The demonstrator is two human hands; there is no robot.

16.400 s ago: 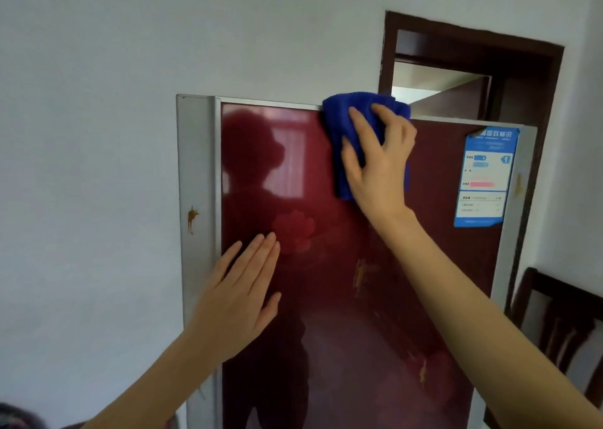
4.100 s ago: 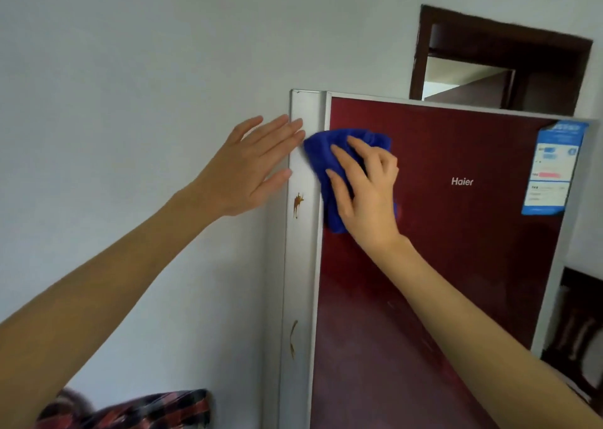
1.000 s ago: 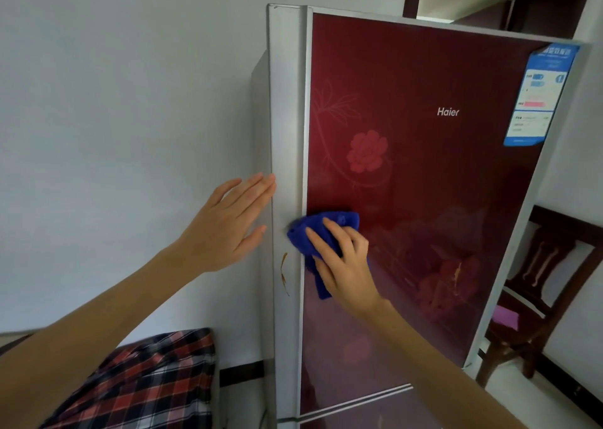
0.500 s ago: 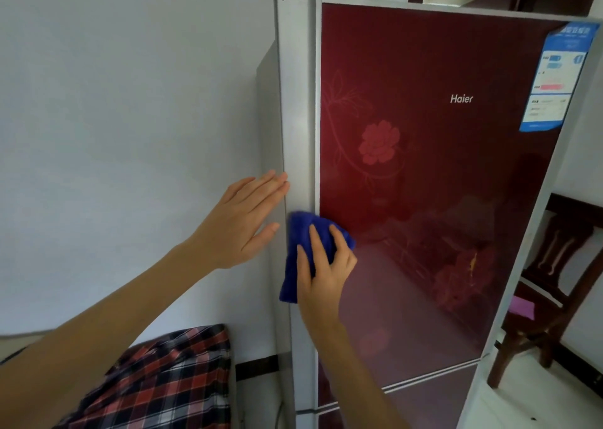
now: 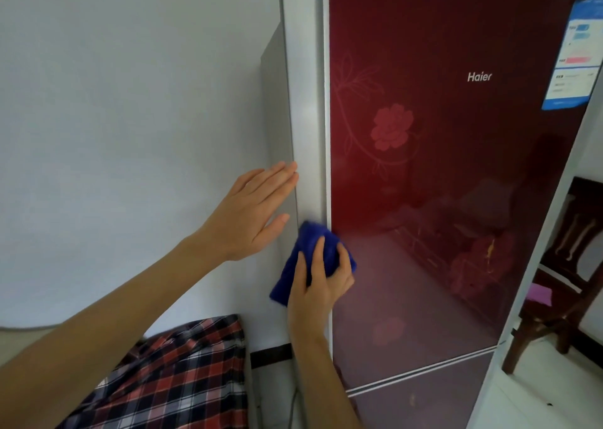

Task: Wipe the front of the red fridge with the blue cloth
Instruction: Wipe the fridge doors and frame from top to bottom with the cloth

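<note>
I am pressing the bunched blue microfibre cloth (image 5: 313, 259) with my right hand (image 5: 321, 285) against the silver left edge strip of the tall glossy red glass-fronted fridge (image 5: 440, 184), just where strip meets red panel; the fingers are curling over the cloth and pinning it, its loose tail hanging down to the left. My left hand (image 5: 251, 213) is lying flat and spread, gripping nothing, bracing on the fridge's grey side. The risks, as I am judging them: the hanging tail could slip free if my pressure eases; the cloth is riding the strip, so the red panel to the right could go unwiped; farther right, the blue paper energy label (image 5: 574, 53) could snag and peel.
</note>
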